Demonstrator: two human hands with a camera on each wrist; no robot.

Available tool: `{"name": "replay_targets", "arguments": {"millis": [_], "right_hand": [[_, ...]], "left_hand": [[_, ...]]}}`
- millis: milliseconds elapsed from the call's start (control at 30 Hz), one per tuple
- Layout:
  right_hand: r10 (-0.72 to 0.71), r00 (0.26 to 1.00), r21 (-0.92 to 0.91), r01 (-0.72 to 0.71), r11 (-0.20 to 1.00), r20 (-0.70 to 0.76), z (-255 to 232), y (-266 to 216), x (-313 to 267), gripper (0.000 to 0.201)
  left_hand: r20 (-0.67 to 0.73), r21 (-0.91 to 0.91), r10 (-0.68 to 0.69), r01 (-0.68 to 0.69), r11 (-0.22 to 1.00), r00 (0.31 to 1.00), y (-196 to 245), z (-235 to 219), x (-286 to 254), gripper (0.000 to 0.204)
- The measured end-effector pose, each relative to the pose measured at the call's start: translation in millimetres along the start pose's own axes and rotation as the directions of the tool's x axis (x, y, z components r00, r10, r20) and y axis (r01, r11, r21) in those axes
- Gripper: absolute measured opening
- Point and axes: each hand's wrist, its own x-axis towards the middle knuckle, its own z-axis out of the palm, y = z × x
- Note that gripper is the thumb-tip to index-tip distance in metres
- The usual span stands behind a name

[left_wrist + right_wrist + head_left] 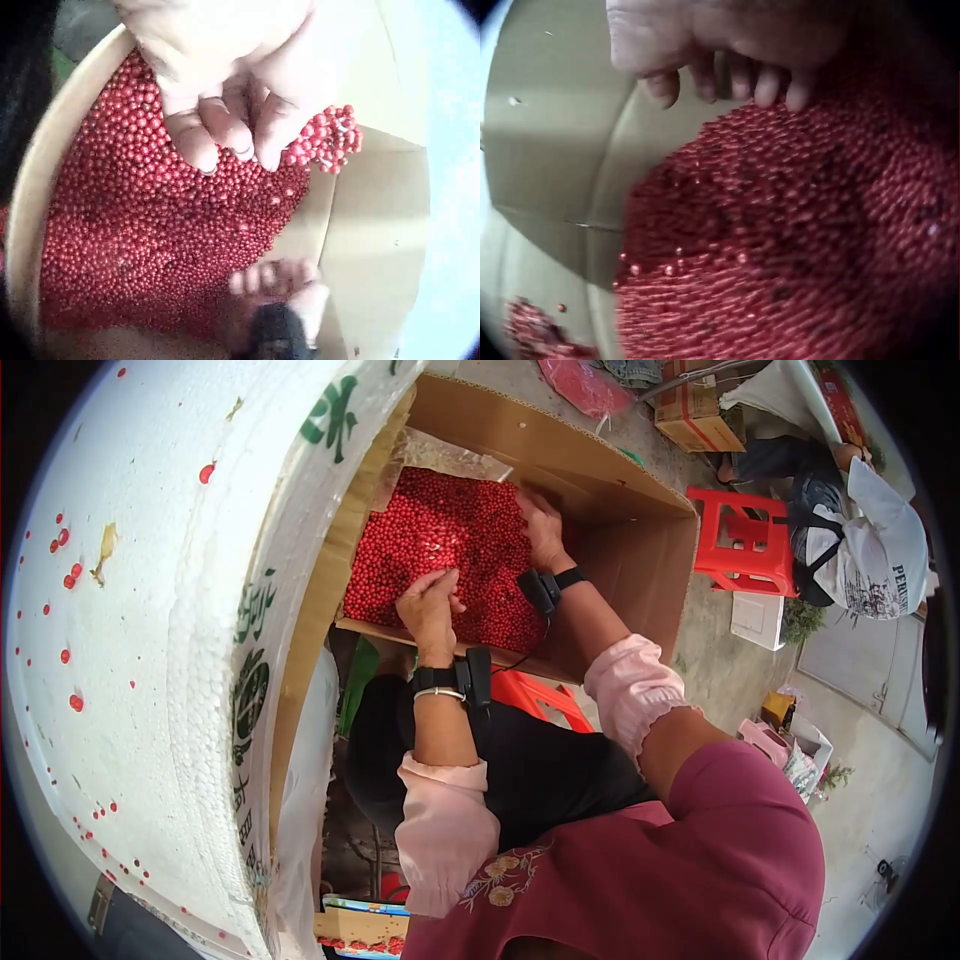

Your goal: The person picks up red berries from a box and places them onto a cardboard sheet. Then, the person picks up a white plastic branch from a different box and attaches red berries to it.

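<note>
The left hand is pinching a small cluster of red berries above the open brown cardboard box. The right hand is resting, fingers loosely spread, on the box's deep heap of loose red berries. Sorting looks far from finished: 1 cluster lifted.

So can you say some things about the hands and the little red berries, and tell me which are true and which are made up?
1. The small round red berries lie in a brown cardboard box. True.
2. The left hand pinches a bunch of berries. True; the left wrist view shows the cluster in its grip.
3. The right hand holds a spoon. False; it rests bare on the berries.
4. The berries are blue. False; they are red.
5. A red plastic stool stands beside the box. True.
</note>
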Motion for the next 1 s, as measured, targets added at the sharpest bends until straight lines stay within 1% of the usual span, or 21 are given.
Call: {"name": "replay_targets", "arguments": {"millis": [33, 67, 100, 167, 200, 233, 267, 300, 333, 367, 433, 467, 533, 567, 600, 633, 667, 767, 800, 900, 1000], "right_hand": [[-0.116, 0.991, -0.160, 0.105, 0.982, -0.060, -9.6, 26.4, 14.7, 0.043], [-0.111, 0.992, -0.163, 0.100, 0.982, -0.057, -18.8, 52.1, 30.5, 0.043], [-0.077, 0.990, -0.319, 0.036, 0.947, -0.117, -24.4, 65.6, 37.2, 0.043], [-0.046, 0.967, -0.588, -0.113, 0.801, -0.249, -30.3, 86.2, 46.3, 0.043], [-0.044, 0.968, -0.588, -0.115, 0.801, -0.249, -29.1, 97.2, 52.4, 0.043], [0.179, 0.963, -0.228, -0.224, 0.948, -0.202, -24.6, 106.3, 58.6, 0.042], [0.362, 0.929, 0.156, -0.349, 0.924, -0.069, -19.0, 115.1, 64.6, 0.042], [0.474, 0.871, 0.490, -0.470, 0.734, 0.126, -12.5, 118.9, 66.7, 0.042], [0.475, 0.870, 0.490, -0.473, 0.732, 0.131, -5.3, 112.2, 63.2, 0.042], [0.391, 0.880, 0.561, -0.474, 0.679, 0.271, 3.8, 92.2, 53.6, 0.042], [0.163, 0.851, 0.673, -0.500, 0.545, 0.500, 17.3, 48.6, 32.1, 0.041], [0.161, 0.851, 0.671, -0.499, 0.548, 0.500, 20.9, 28.3, 21.2, 0.041], [-0.124, 0.728, 0.712, -0.595, 0.374, 0.674, 27.3, -13.7, -1.2, 0.034], [-0.126, 0.728, 0.712, -0.593, 0.377, 0.673, 32.2, -33.1, -14.5, 0.034], [-0.153, 0.722, 0.722, -0.605, 0.335, 0.675, 38.3, -51.7, -30.0, 0.032], [-0.181, 0.715, 0.731, -0.617, 0.291, 0.675, 42.9, -62.7, -39.7, 0.031], [-0.185, 0.717, 0.734, -0.613, 0.291, 0.672, 46.1, -68.4, -43.9, 0.031], [-0.197, 0.703, 0.715, -0.591, 0.373, 0.683, 55.0, -78.3, -52.2, 0.038], [-0.200, 0.703, 0.717, -0.591, 0.370, 0.683, 58.5, -78.7, -55.4, 0.038], [-0.122, 0.767, 0.737, -0.540, 0.407, 0.630, 67.2, -80.6, -63.4, 0.033], [-0.134, 0.784, 0.748, -0.505, 0.432, 0.606, 69.2, -81.2, -63.7, 0.031]], "left_hand": [[0.014, -0.020, -0.016, 0.016, 1.000, 1.000, 1.3, -1.1, 0.6, 0.019], [0.008, -0.020, -0.020, 0.020, 1.000, 1.000, 1.4, -2.5, 1.2, 0.019], [0.019, -0.039, -0.025, 0.026, 0.999, 0.999, 2.7, -2.2, 0.6, 0.018], [0.047, -0.073, -0.033, 0.037, 0.997, 0.998, 3.1, -0.7, -0.9, 0.017], [0.046, -0.073, -0.034, 0.038, 0.997, 0.998, 2.0, -0.5, -1.1, 0.017], [0.051, -0.063, -0.046, 0.049, 0.997, 0.998, 1.2, -0.1, -1.0, 0.016], [0.056, -0.055, -0.056, 0.060, 0.997, 0.997, 1.1, -0.3, -0.6, 0.016], [0.059, -0.046, -0.067, 0.070, 0.996, 0.996, 1.4, -1.6, -0.1, 0.015], [0.055, -0.046, -0.065, 0.067, 0.997, 0.996, 2.4, -3.0, 0.2, 0.015], [0.047, -0.035, -0.078, 0.080, 0.996, 0.996, 3.4, -4.0, 0.5, 0.015], [0.036, -0.015, -0.106, 0.107, 0.994, 0.994, 4.5, -4.7, -0.4, 0.014], [0.037, -0.018, -0.104, 0.105, 0.994, 0.994, 5.0, -4.3, -1.4, 0.014], [0.041, -0.029, -0.147, 0.148, 0.989, 0.988, 7.0, -3.0, -2.6, 0.013], [0.043, -0.031, -0.170, 0.171, 0.985, 0.985, 7.5, -2.5, -3.2, 0.012], [0.047, -0.030, -0.171, 0.172, 0.985, 0.984, 6.0, -3.1, -3.5, 0.012], [0.072, -0.061, -0.194, 0.198, 0.978, 0.978, 3.1, -4.4, -3.1, 0.012], [0.098, -0.091, -0.214, 0.223, 0.971, 0.972, 0.4, -5.3, -2.3, 0.012], [0.127, -0.127, -0.251, 0.266, 0.955, 0.960, -0.9, -4.5, -5.0, 0.012], [0.127, -0.136, -0.271, 0.288, 0.948, 0.954, -1.0, -4.9, -6.6, 0.012], [0.145, -0.157, -0.296, 0.317, 0.935, 0.944, -3.4, -7.1, -6.8, 0.012], [0.187, -0.183, -0.305, 0.338, 0.923, 0.934, -2.9, -5.9, -6.1, 0.011]]}}
